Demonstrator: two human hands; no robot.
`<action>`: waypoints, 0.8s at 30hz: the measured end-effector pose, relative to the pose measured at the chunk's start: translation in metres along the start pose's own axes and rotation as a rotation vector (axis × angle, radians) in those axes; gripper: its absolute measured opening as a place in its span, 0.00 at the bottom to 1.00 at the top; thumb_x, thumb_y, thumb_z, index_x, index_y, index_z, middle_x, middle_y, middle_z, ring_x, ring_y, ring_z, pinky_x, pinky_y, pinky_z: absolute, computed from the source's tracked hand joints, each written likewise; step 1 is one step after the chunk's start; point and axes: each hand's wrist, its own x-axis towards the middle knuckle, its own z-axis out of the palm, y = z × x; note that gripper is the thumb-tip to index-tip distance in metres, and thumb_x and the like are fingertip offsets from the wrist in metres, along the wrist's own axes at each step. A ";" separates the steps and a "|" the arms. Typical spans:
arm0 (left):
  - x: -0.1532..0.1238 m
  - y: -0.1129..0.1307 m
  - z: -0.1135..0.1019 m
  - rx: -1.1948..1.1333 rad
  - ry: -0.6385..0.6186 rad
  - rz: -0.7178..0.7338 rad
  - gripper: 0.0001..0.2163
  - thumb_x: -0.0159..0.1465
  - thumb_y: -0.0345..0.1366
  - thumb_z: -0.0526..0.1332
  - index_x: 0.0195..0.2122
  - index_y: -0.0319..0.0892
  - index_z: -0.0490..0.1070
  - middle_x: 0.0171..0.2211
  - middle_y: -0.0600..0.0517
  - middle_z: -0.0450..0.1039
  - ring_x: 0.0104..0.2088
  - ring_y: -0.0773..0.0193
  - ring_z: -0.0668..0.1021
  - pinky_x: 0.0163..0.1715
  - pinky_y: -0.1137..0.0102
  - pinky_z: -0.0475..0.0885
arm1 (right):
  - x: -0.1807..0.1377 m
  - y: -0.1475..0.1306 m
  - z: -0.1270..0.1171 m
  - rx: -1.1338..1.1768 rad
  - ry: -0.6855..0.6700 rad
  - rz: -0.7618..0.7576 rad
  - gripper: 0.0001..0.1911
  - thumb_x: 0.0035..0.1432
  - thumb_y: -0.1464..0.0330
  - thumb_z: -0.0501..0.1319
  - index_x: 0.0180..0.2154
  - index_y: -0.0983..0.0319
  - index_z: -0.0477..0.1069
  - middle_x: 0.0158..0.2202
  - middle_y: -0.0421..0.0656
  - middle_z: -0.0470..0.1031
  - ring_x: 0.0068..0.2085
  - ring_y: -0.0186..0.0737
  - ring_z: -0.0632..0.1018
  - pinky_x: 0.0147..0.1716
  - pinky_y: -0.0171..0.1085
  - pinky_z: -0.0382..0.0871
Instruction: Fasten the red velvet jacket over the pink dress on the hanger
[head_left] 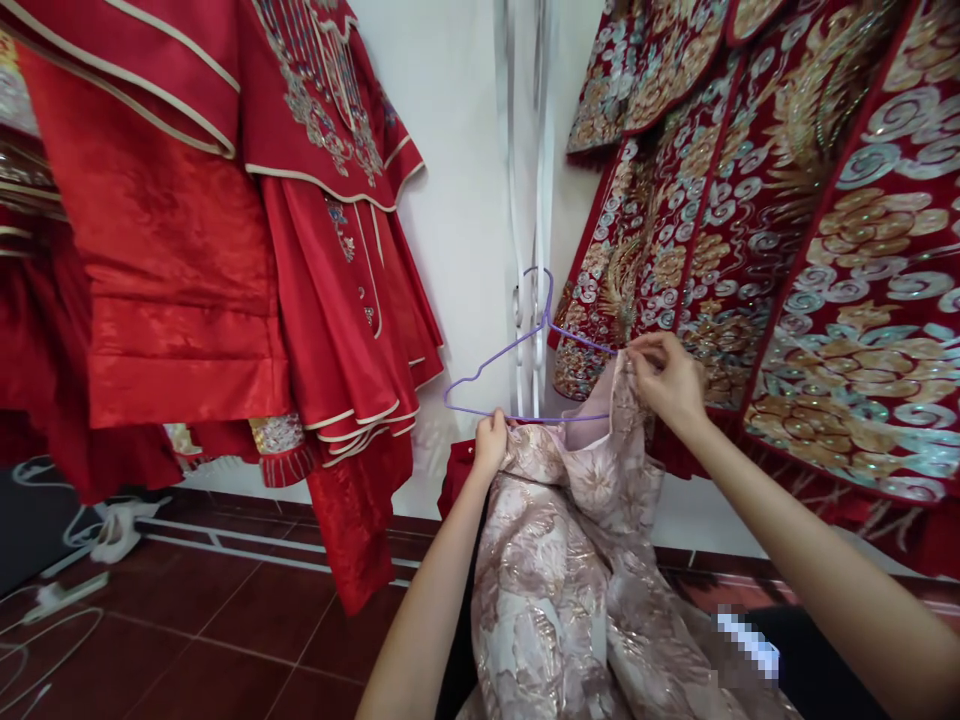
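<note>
A pale pink and gold floral dress (540,580) hangs down in front of me, its top edge at a purple wire hanger (495,352). The right arm of the hanger runs into the dress's right shoulder, while its left end sticks out bare. My right hand (667,378) pinches the dress at that right shoulder, beside the hanger. Lower and to the left, my left hand (491,442) is closed on the dress's top edge, close to the hanger's bottom bar. The hanger's hook overlaps white vertical poles; whether it rests on them I cannot tell.
Red garments with cream trim (337,250) hang at the left. Heavily embroidered red garments (750,220) hang at the right. White vertical poles (529,140) stand between them. A low white rail (247,545), pale shoes (116,530) and cables (67,640) are on the tiled floor.
</note>
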 end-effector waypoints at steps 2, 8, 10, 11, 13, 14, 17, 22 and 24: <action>-0.001 0.000 0.001 -0.026 0.007 -0.006 0.20 0.63 0.39 0.47 0.21 0.40 0.72 0.21 0.50 0.73 0.25 0.65 0.75 0.32 0.73 0.67 | 0.001 -0.001 0.010 0.015 -0.032 -0.001 0.11 0.60 0.61 0.55 0.44 0.56 0.66 0.37 0.46 0.77 0.39 0.48 0.79 0.40 0.46 0.72; 0.002 0.014 -0.015 -0.080 -0.161 -0.108 0.25 0.66 0.48 0.46 0.23 0.38 0.73 0.22 0.50 0.73 0.25 0.66 0.75 0.31 0.73 0.67 | -0.008 -0.002 0.021 -0.212 -0.152 -0.189 0.16 0.64 0.59 0.48 0.44 0.62 0.66 0.41 0.53 0.74 0.45 0.51 0.75 0.46 0.49 0.67; 0.005 0.024 -0.033 -0.089 -0.222 -0.197 0.22 0.64 0.52 0.52 0.31 0.38 0.76 0.23 0.51 0.73 0.27 0.66 0.75 0.32 0.74 0.68 | -0.005 -0.001 0.018 -0.239 -0.133 -0.206 0.15 0.65 0.61 0.47 0.43 0.61 0.67 0.40 0.52 0.74 0.44 0.50 0.74 0.46 0.48 0.67; 0.007 0.030 -0.044 -0.095 -0.255 -0.258 0.21 0.62 0.52 0.56 0.35 0.38 0.76 0.23 0.52 0.73 0.27 0.67 0.75 0.32 0.74 0.68 | -0.002 -0.001 0.015 -0.246 -0.128 -0.208 0.15 0.65 0.61 0.46 0.42 0.60 0.67 0.39 0.51 0.74 0.43 0.50 0.75 0.45 0.48 0.67; 0.011 0.040 -0.072 -0.121 -0.336 -0.341 0.19 0.59 0.50 0.62 0.40 0.37 0.74 0.25 0.53 0.73 0.28 0.68 0.74 0.33 0.73 0.68 | 0.005 -0.001 0.010 -0.260 -0.129 -0.220 0.14 0.65 0.61 0.48 0.40 0.60 0.68 0.38 0.50 0.74 0.41 0.49 0.75 0.43 0.47 0.67; 0.013 0.045 -0.087 -0.129 -0.393 -0.348 0.19 0.57 0.47 0.65 0.41 0.37 0.73 0.27 0.52 0.73 0.29 0.68 0.75 0.35 0.73 0.68 | 0.008 0.000 0.008 -0.268 -0.131 -0.227 0.14 0.65 0.61 0.48 0.39 0.60 0.68 0.37 0.50 0.75 0.41 0.49 0.75 0.43 0.46 0.67; 0.013 0.058 -0.127 -0.111 -0.515 -0.370 0.20 0.54 0.46 0.68 0.43 0.38 0.71 0.32 0.50 0.75 0.32 0.67 0.76 0.37 0.71 0.70 | 0.015 0.002 0.004 -0.292 -0.123 -0.245 0.13 0.64 0.61 0.49 0.38 0.60 0.68 0.36 0.49 0.75 0.40 0.49 0.75 0.41 0.46 0.67; 0.011 0.064 -0.158 0.047 -0.717 -0.385 0.27 0.46 0.35 0.73 0.49 0.41 0.71 0.43 0.44 0.76 0.41 0.59 0.79 0.43 0.65 0.71 | 0.018 0.003 0.004 -0.300 -0.139 -0.243 0.14 0.64 0.60 0.48 0.38 0.59 0.69 0.36 0.49 0.75 0.40 0.49 0.75 0.41 0.45 0.67; 0.018 0.061 -0.161 0.114 -0.673 -0.323 0.24 0.45 0.34 0.73 0.44 0.39 0.74 0.41 0.43 0.78 0.40 0.59 0.79 0.42 0.65 0.72 | 0.019 0.004 0.004 -0.293 -0.150 -0.233 0.15 0.64 0.60 0.48 0.38 0.59 0.69 0.36 0.49 0.75 0.39 0.49 0.75 0.40 0.45 0.67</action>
